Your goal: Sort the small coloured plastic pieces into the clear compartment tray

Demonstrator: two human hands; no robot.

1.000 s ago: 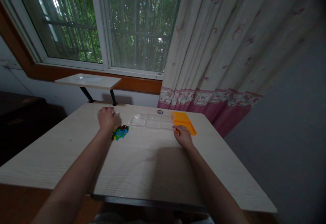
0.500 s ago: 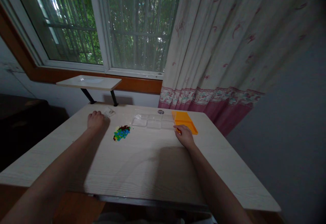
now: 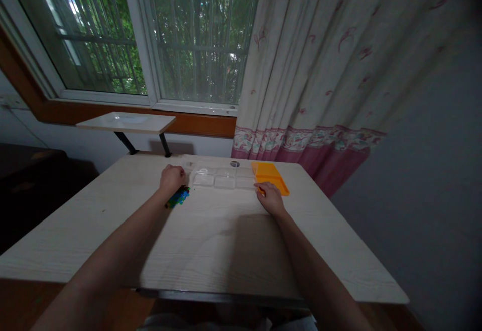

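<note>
Leftmost: holds the left hand (image 3: pixel 172 178) low over the pale wood-grain worktop (image 3: pixel 211 235), partly covering the far end of a loose heap of small blue, green and dark pieces (image 3: pixel 178 198). Curls those fingers inward; cannot tell whether pinching anything. Just beyond the fingertips, makes out a small, faint, clear object (image 3: pixel 188 164), too blurred to name. Judging by the heap, still loose and mixed in colour, looks to be at an early stage.

Next, to the right: finds a clear plastic tray with rectangular compartments (image 3: pixel 225 182), already set out flat; cannot read the contents.

Farther right: rests the right hand (image 3: pixel 269 198) at the near left corner of a bright-orange two-part plastic case (image 3: pixel 267 170), also set out. Bends the fingers, with a bit of orange showing among them; cannot tell whether gripping or merely touching.

Against half a second ago: brings the left hand rightward, from well left of the heap to its far end, now hiding some pieces. Keeps the right hand at the same corner.
</note>
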